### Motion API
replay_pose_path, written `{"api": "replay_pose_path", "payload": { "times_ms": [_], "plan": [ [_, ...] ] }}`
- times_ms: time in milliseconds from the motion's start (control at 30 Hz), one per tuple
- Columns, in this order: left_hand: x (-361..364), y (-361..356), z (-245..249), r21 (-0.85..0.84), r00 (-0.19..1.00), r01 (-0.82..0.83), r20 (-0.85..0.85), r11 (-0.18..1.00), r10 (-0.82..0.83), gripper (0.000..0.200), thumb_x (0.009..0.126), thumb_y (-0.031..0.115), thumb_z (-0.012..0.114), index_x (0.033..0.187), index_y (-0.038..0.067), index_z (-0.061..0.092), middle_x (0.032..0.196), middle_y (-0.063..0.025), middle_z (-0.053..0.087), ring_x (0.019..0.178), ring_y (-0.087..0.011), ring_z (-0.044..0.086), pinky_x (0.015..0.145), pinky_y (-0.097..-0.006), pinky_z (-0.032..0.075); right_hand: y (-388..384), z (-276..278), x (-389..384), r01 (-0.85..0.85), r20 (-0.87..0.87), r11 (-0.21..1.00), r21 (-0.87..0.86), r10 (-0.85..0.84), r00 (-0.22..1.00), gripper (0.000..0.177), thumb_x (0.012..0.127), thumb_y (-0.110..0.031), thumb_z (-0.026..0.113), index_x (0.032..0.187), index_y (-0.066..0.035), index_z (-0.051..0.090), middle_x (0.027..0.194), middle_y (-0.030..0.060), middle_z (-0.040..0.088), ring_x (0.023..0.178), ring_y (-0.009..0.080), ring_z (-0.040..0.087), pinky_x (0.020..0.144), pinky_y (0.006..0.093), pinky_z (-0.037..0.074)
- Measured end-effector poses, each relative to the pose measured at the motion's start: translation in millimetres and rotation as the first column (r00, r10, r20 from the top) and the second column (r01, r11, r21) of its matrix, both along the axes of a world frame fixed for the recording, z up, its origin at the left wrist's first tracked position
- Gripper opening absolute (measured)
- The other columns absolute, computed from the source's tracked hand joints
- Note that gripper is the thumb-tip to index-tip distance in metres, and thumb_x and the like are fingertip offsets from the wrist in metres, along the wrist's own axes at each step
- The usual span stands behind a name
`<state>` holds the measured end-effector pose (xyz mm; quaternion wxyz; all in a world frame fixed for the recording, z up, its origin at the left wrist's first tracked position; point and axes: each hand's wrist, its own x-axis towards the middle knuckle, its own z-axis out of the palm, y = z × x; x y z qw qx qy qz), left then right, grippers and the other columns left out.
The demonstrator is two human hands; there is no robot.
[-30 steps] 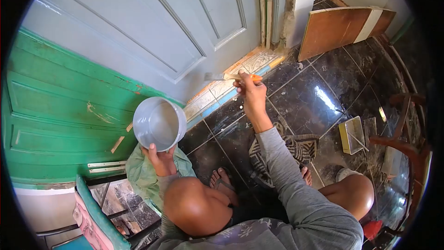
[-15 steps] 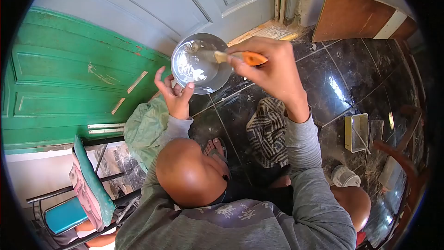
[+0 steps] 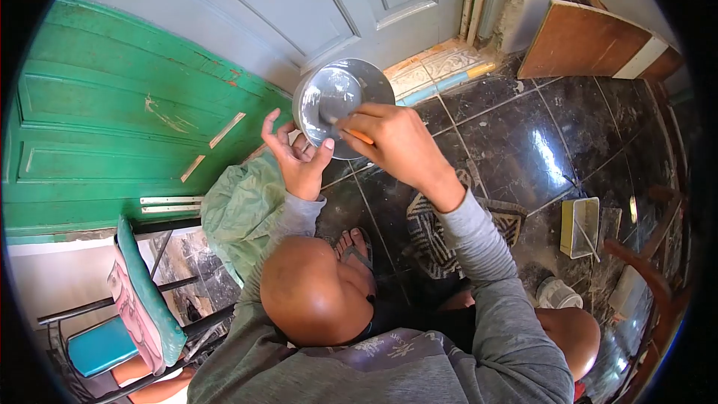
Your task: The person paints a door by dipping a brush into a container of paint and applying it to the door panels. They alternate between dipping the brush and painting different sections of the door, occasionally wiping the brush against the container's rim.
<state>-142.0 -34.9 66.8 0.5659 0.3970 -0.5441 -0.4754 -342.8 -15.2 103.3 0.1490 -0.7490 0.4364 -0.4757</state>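
Note:
A round metal bowl [image 3: 368, 84] with shiny grey sides is tipped toward me in front of the grey door. My left hand [image 3: 303, 164] grips its near left side, the thumb on the rim and the fingers below. The paintbrush [image 3: 362, 136] is in my right hand [image 3: 407, 142], whose fingers are closed round its orange handle. The brush end reaches down inside the bowl; its bristles are mostly hidden by my fingers and glare. Both hands are above the floor, in front of my knees.
A green panelled door section [image 3: 112, 105] adjoins the grey door [image 3: 247, 0]. Below lie a green cloth [image 3: 243, 209] and a patterned rug [image 3: 430, 232]. To the right are a rectangular tub [image 3: 580, 228], a small bucket [image 3: 559, 293] and a brown board [image 3: 587, 41]. A chair [image 3: 142, 299] stands left.
My right hand has moved down and left, taking the paintbrush from over the bowl's right rim to inside it. The bowl has shifted slightly right in view.

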Motion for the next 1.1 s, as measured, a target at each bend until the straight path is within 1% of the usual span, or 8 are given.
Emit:
{"api": "replay_pose_path", "payload": {
  "times_ms": [133, 300, 500, 767, 867, 900, 1000, 1100],
  "plan": [
    [5.0, -2.8, 0.5, -0.011, 1.000, -0.021, -0.019, 1.000, 0.021, 0.097, 0.074, 0.001, 0.079, 0.147, 0.019, 0.018, 0.128, -0.0136, 0.038, 0.117, -0.0254, 0.055, 0.095, -0.0363, 0.052, 1.3, 15.6, -24.0, 0.035, 0.089, 0.998, 0.057, -0.040, 0.995, 0.018, 0.082, -0.009, 0.074, 0.099, -0.004, 0.074, 0.094, 0.0113, 0.071, 0.081, 0.0286, 0.070, 0.071, 0.0364, 0.057],
    [-0.4, -2.8, -0.9, -0.008, 0.999, 0.037, -0.004, 0.999, -0.037, 0.099, 0.073, 0.002, 0.080, 0.148, 0.019, 0.017, 0.129, -0.0134, 0.039, 0.118, -0.0250, 0.054, 0.095, -0.0360, 0.052, -15.9, 1.5, 5.3, 0.187, 0.003, 0.949, -0.253, -0.193, 0.981, 0.025, 0.079, -0.012, 0.068, 0.103, -0.008, 0.072, 0.097, 0.0084, 0.071, 0.083, 0.0265, 0.069, 0.068, 0.0364, 0.056],
    [7.2, -0.8, 2.5, 0.001, 0.999, -0.011, 0.051, 1.000, 0.011, 0.105, 0.070, 0.000, 0.080, 0.148, 0.021, 0.014, 0.130, -0.0125, 0.040, 0.119, -0.0260, 0.053, 0.098, -0.0411, 0.052, -6.7, 4.3, -12.2, -0.129, 0.086, 0.992, -0.004, 0.129, 0.988, 0.017, 0.079, -0.014, 0.073, 0.095, -0.008, 0.075, 0.094, 0.0085, 0.073, 0.083, 0.0280, 0.070, 0.073, 0.0393, 0.056],
    [-6.9, 2.7, 11.4, -0.082, 0.990, -0.047, 0.129, 0.996, 0.057, 0.103, 0.072, 0.003, 0.079, 0.150, 0.018, 0.013, 0.130, -0.0136, 0.042, 0.115, -0.0246, 0.053, 0.099, -0.0378, 0.047, 0.0, 19.1, -25.7, 0.267, 0.363, 0.932, 0.246, -0.344, 0.866, 0.021, 0.080, -0.020, 0.074, 0.085, 0.000, 0.075, 0.072, 0.0181, 0.070, 0.064, 0.0312, 0.071, 0.062, 0.0354, 0.056],
    [-7.7, 3.1, 10.5, -0.096, 0.989, -0.056, 0.134, 0.994, 0.069, 0.104, 0.072, 0.002, 0.079, 0.150, 0.018, 0.013, 0.130, -0.0130, 0.041, 0.115, -0.0248, 0.053, 0.097, -0.0373, 0.049, 1.4, 10.5, -16.2, 0.360, 0.269, 0.877, 0.319, -0.448, 0.853, 0.020, 0.080, -0.015, 0.074, 0.089, 0.003, 0.075, 0.075, 0.0167, 0.073, 0.067, 0.0184, 0.072, 0.064, 0.0292, 0.055],
    [-8.2, 2.8, 10.3, -0.104, 0.989, -0.059, 0.128, 0.993, 0.072, 0.104, 0.072, 0.002, 0.080, 0.150, 0.018, 0.013, 0.130, -0.0128, 0.041, 0.114, -0.0249, 0.053, 0.096, -0.0371, 0.049, 1.0, 8.0, -12.0, 0.375, 0.283, 0.875, 0.306, -0.460, 0.842, 0.019, 0.078, -0.019, 0.073, 0.084, -0.001, 0.075, 0.072, 0.0198, 0.069, 0.065, 0.0345, 0.069, 0.062, 0.0367, 0.056],
    [-7.1, 5.2, 9.3, -0.057, 0.988, -0.092, 0.121, 0.994, 0.098, 0.106, 0.068, 0.002, 0.082, 0.148, 0.018, 0.014, 0.130, -0.0119, 0.039, 0.116, -0.0258, 0.052, 0.096, -0.0396, 0.051, -2.6, -5.2, -4.8, 0.297, 0.288, 0.910, 0.288, -0.378, 0.880, 0.021, 0.080, -0.018, 0.073, 0.088, 0.002, 0.075, 0.074, 0.0199, 0.071, 0.066, 0.0244, 0.073, 0.064, 0.0311, 0.055],
    [-5.5, 1.3, 6.5, -0.041, 0.987, -0.109, 0.117, 0.993, 0.113, 0.106, 0.067, 0.002, 0.083, 0.148, 0.019, 0.015, 0.130, -0.0112, 0.038, 0.116, -0.0262, 0.051, 0.097, -0.0410, 0.051, -0.9, -2.9, -4.2, 0.275, 0.334, 0.904, 0.326, -0.382, 0.862, 0.021, 0.081, -0.018, 0.073, 0.088, 0.002, 0.075, 0.072, 0.0200, 0.070, 0.068, 0.0256, 0.073, 0.063, 0.0316, 0.055]
  ]
}}
